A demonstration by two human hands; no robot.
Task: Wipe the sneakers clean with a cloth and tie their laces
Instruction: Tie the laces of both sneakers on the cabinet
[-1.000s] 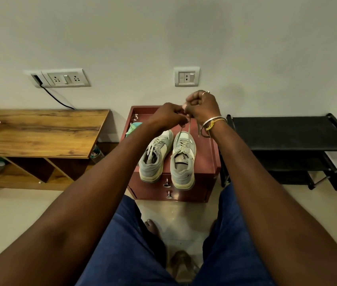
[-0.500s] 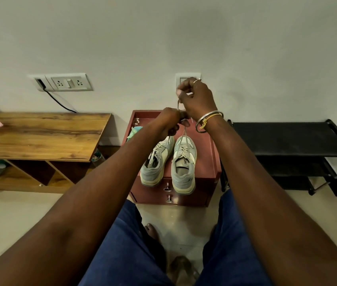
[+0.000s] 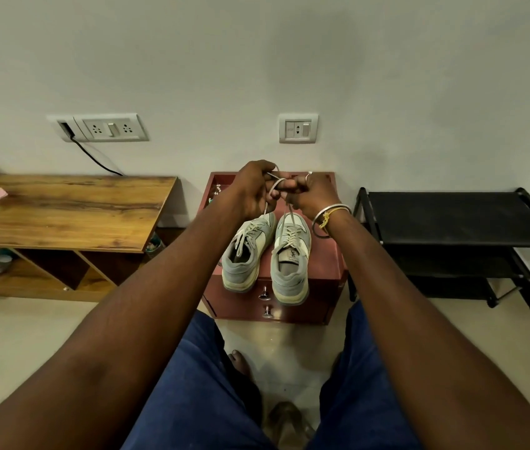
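Two grey-and-cream suede sneakers (image 3: 290,254) stand side by side on a dark red drawer cabinet (image 3: 328,264), long axes running away from us, heels nearest and toes towards the wall. Above the toes, our left hand (image 3: 253,190) and right hand (image 3: 315,194) meet, fingers curled, pinching the pale flat lace (image 3: 287,211) that rises from the right sneaker. Our hands hide the toe caps and how the lace crosses.
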